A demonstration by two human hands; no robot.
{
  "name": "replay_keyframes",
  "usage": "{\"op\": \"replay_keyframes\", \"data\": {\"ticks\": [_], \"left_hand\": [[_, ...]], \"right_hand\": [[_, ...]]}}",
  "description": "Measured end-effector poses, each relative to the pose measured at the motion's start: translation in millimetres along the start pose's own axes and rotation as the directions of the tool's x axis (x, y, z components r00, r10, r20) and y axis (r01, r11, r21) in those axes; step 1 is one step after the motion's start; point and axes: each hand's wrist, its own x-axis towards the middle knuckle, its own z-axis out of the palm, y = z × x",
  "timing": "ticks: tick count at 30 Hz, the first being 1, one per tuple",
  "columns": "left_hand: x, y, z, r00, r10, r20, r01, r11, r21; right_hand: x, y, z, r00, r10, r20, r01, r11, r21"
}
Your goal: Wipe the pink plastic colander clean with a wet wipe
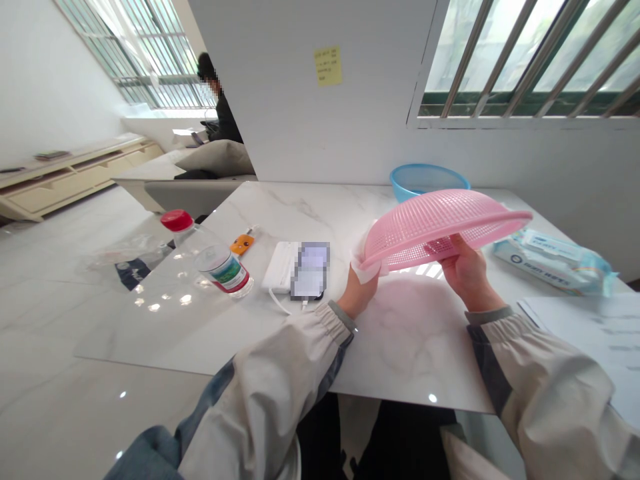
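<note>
A pink plastic colander (440, 217) is held tilted above the table, its rounded outside facing up and away from me. My left hand (363, 290) is closed at its left side, pressing a white wipe (367, 267) against the rim; most of the fingers are hidden. My right hand (467, 270) grips the near rim, thumb on the inner side and the other fingers out of sight. Behind the colander stands a light blue plastic basin (427, 180), partly covered by it.
On the white marble-look table (400, 360), a clear bottle with red cap (225, 267), an orange item (243, 245), a white power bank (280, 267) and a cabled phone (311, 270) lie left. Right are a wipes pack (553, 260) and papers (600, 333). A person (225, 120) sits far left.
</note>
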Motion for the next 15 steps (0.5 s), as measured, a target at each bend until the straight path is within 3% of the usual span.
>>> {"op": "replay_keyframes", "data": {"ticks": [15], "left_hand": [[-2.5, 3.8, 1.6, 0.998, -0.026, -0.053, 0.024, 0.999, -0.024]], "right_hand": [[-3.9, -0.4, 3.0, 0.997, 0.036, 0.073, -0.036, 0.999, 0.004]]}}
